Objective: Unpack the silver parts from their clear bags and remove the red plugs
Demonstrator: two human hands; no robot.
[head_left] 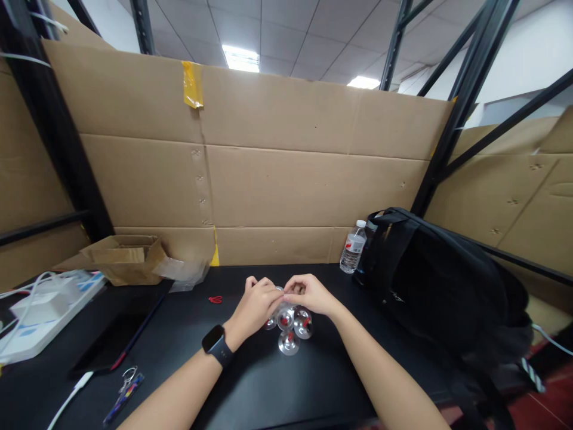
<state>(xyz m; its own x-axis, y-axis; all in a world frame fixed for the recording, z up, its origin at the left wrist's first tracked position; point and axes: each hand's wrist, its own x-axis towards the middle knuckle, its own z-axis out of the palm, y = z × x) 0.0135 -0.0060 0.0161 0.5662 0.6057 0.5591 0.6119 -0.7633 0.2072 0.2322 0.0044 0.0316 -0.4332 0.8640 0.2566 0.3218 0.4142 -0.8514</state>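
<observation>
Several small clear, shiny round pieces [289, 341] with red bits inside sit clustered on the black tabletop [277, 382]. Over the cluster's far left side is my left hand [258, 303], fingers bent and closed, a dark watch on its wrist. My right hand [310, 292] meets it from the right, thumb and forefinger pinched together. Between the two sets of fingertips I cannot make out what is held; part of another clear piece shows just behind them. Left of my left hand lies a small red loop [215, 300], possibly cord.
A water bottle [353, 247] and a large black bag [447, 292] stand at the right. On the left are an open cardboard box [128, 263], plastic bags [185, 272], a white power strip [54, 316], a dark tablet [119, 328] and a keychain [125, 394]. Cardboard walls the back.
</observation>
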